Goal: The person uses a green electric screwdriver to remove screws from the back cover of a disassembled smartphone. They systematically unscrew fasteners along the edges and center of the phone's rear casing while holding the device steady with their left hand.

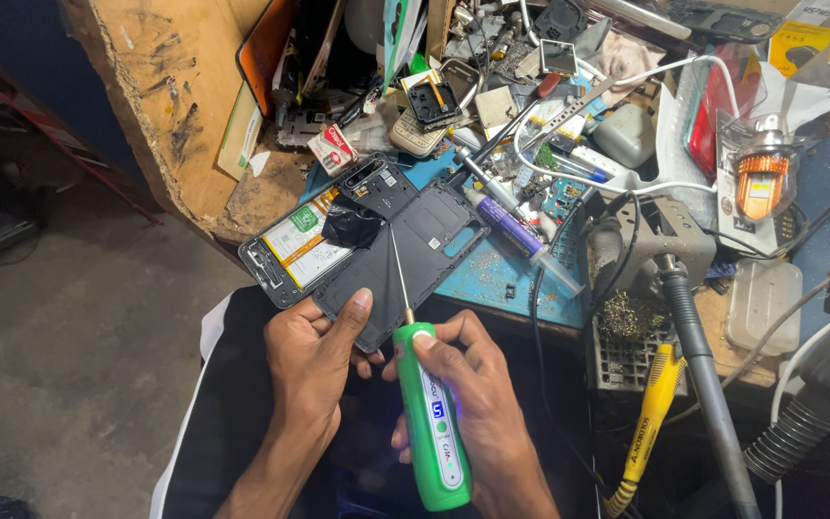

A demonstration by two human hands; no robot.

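Green screwdriver (pixel 431 428), right hand (pixel 477 404) fingers clenched round it; long axis near upright in view, thin shaft tip up onto opened phone (pixel 367 245). Left hand (pixel 314 356) fingers grasp phone's near edge. Blue mat on cluttered wooden desk (pixel 175 106); concrete floor (pixel 60 365) left. Phone's lower corner hidden by hands.

A purple-labelled syringe tube (pixel 519 235) lies on the blue mat (pixel 492 274), right of centre. Far back sits a heap of phone parts (pixel 434 101) — among them a small red-and-white box (pixel 332 149). At right stand a grey soldering stand (pixel 665 240), brass cleaning wool (pixel 631 315) and an orange-capped bulb (pixel 761 178) — nearer, a yellow-handled tool (pixel 650 418).
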